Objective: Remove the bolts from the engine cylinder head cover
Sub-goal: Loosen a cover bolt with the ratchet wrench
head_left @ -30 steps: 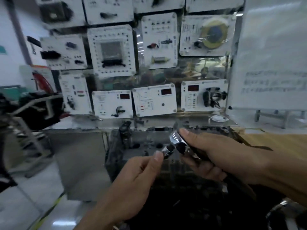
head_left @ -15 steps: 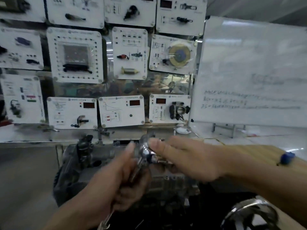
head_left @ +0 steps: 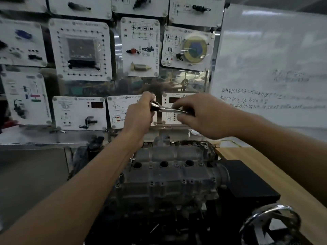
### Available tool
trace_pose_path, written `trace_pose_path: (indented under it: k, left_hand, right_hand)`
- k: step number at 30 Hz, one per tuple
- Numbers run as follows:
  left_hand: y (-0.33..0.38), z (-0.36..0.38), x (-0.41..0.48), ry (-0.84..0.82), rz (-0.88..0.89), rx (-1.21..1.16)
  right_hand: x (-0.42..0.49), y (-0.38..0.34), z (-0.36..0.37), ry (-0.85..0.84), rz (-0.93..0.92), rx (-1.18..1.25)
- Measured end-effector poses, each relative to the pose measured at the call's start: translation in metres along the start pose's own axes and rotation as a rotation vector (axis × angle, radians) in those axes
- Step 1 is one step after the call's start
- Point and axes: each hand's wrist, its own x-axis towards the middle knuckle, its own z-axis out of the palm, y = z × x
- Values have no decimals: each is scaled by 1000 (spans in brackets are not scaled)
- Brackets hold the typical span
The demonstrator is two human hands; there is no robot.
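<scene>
Left grip (head_left: pixel 139 115) and right grip (head_left: pixel 207 115) hold ratchet (head_left: pixel 164 107); whiteboard (head_left: pixel 274 50) handwriting illegible.

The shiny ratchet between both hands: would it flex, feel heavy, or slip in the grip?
The ratchet looks like solid polished metal, so it is probably rigid and heavy for its size. Its glossy finish could be slippery; the left hand and right hand each hold an end.
</scene>
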Motion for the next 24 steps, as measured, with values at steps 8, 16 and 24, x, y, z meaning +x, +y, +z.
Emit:
trace_pose_path:
  k: [8,16,24]
  left_hand:
    - [-20,8,15,-249,-10,-181]
    - [-42,13,20,-171,33,-228]
    - [-40,10,19,-140,52,-264]
  right_hand:
    - [11,44,22,356,-53,-411]
    - [12,42,32,279,134,-433]
    - [-2,-6,10,93,222,-401]
